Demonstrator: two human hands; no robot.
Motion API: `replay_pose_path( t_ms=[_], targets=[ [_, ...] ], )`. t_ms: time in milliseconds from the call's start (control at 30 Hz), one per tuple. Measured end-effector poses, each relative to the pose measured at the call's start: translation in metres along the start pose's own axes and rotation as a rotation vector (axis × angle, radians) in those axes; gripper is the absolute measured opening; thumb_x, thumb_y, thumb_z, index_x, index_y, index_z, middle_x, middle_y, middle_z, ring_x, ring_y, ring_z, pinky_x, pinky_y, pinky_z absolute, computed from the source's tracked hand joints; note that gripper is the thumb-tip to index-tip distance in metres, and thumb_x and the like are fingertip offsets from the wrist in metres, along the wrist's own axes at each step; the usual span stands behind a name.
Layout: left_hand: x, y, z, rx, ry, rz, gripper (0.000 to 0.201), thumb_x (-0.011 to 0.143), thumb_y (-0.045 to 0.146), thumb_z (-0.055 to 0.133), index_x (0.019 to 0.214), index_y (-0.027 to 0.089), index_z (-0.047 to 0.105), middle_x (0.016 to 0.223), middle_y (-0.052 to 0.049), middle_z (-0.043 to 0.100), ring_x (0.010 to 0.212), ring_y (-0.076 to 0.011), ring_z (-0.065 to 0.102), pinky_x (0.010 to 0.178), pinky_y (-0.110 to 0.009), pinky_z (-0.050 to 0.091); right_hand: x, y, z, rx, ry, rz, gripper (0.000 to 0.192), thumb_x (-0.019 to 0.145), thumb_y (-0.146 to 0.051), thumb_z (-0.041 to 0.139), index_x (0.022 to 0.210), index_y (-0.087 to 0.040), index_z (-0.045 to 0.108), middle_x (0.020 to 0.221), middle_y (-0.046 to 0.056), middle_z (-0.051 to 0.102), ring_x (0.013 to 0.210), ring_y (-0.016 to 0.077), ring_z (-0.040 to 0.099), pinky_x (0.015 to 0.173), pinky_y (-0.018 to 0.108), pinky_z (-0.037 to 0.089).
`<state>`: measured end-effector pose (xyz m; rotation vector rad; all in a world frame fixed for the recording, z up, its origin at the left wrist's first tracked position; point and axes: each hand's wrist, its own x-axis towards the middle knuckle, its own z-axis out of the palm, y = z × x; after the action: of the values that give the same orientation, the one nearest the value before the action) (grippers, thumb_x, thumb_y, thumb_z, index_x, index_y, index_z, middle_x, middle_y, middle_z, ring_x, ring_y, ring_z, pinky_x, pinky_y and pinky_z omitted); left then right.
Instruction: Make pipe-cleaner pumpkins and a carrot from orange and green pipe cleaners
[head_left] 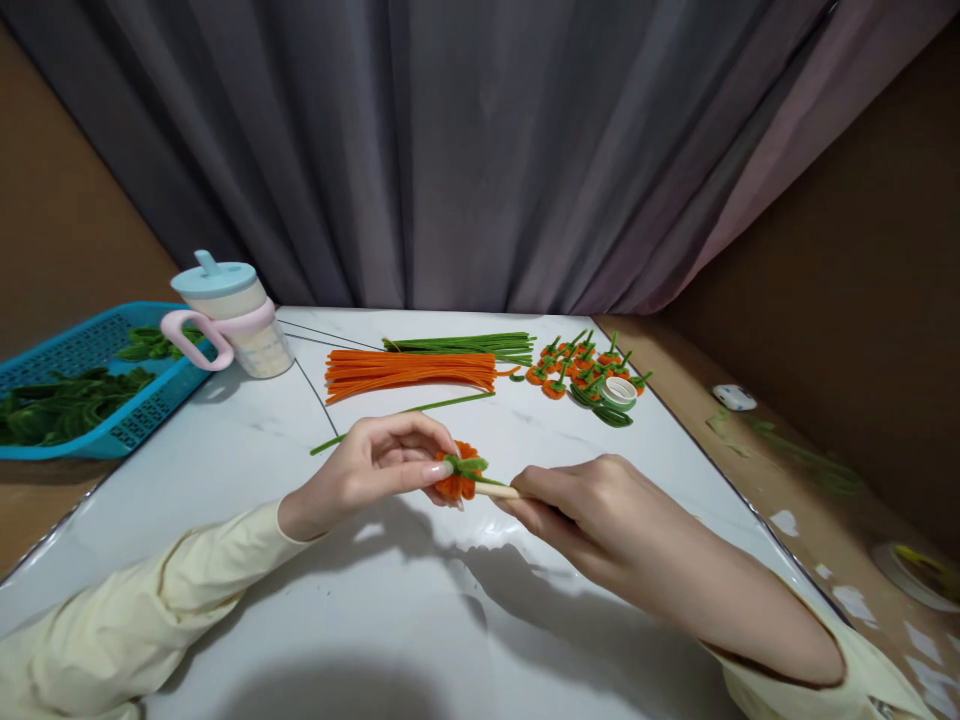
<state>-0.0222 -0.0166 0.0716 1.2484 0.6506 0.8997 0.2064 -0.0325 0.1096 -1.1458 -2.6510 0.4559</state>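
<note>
While the left hand [375, 470] pinched the orange flower [456, 484] in a closed grip, the right hand [592, 510] clamped its pale stem [496, 490], both held over mid-bench [247, 450]. Beyond the flower: orange pipe cleaners [411, 370], green ones [465, 346], finished flowers [585, 366] close to the bench's right edge. Open room nearer than the flower. Cup [238, 318] and blue basket [82, 350] far-left of it.

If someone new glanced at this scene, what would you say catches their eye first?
Probably the orange flower at the centre of the white table, pinched by the left hand while the right hand grips its pale stick. Behind it lie orange stems, green stems and a heap of finished flowers. At far left, a blue basket holds green leaves.
</note>
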Motion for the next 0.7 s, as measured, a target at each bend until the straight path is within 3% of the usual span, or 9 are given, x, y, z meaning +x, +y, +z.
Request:
replay_pose_path(
  t_ms=[233,467,700],
  targets=[
    [0.0006,0.0000,0.0033,0.025,0.019,0.038,0.014,0.080,0.015,0.067,0.093,0.013,0.065,0.082,-0.006,0.069,0.075,-0.0163,0.068,0.066,-0.022,0.056,0.0018,0.0023,-0.0015,0.035,-0.010,0.024,0.041,0.096,-0.037,0.038,0.061,-0.017,0.046,0.051,-0.005,0.032,0.046,0.0078,0.021,0.046,0.023,0.019],
    [-0.0009,0.0002,0.0031,0.022,-0.009,0.019,0.011,0.081,0.016,0.066,0.090,0.013,0.062,0.081,-0.005,0.070,0.071,-0.0163,0.068,0.066,-0.024,0.056,0.0048,0.0036,-0.0068,0.147,-0.015,0.049,0.036,0.096,-0.033,0.039,0.069,-0.016,0.056,0.051,-0.004,0.040,0.044,0.0076,0.033,0.047,0.022,0.023],
    [-0.0021,-0.0013,-0.0001,0.053,-0.037,0.043,0.011,0.082,0.015,0.064,0.092,0.012,0.060,0.084,-0.007,0.069,0.072,-0.0169,0.067,0.067,-0.026,0.055,0.0059,0.0057,-0.0054,0.151,0.023,0.049,0.035,0.095,-0.032,0.039,0.068,-0.016,0.054,0.052,-0.004,0.041,0.044,0.0074,0.035,0.046,0.023,0.023]
  ],
)
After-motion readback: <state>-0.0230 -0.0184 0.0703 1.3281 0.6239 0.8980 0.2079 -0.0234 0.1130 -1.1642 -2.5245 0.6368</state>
